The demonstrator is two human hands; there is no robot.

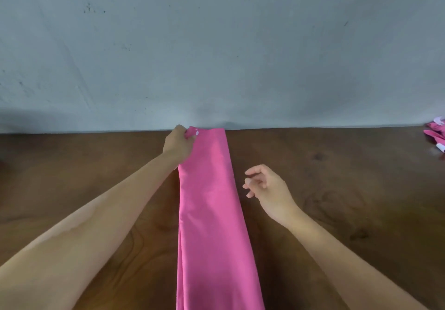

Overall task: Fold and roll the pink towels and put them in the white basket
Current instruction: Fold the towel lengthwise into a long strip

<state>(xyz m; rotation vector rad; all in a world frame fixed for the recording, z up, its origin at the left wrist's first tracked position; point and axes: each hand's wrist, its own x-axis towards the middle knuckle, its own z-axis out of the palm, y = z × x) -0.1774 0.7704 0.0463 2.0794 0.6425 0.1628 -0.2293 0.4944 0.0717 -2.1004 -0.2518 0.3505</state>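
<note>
A pink towel (212, 213) lies folded into a long narrow strip on the brown wooden table (337, 189), running from the wall edge toward me. My left hand (179, 145) pinches the strip's far left corner near the wall. To the right of the strip, my right hand (267, 187) hovers with loosely curled fingers, holding nothing and apart from the cloth. The white basket is not in view.
More pink towels (435, 133) with a white tag lie at the table's far right edge. A grey wall (216, 45) rises straight behind the table's back edge.
</note>
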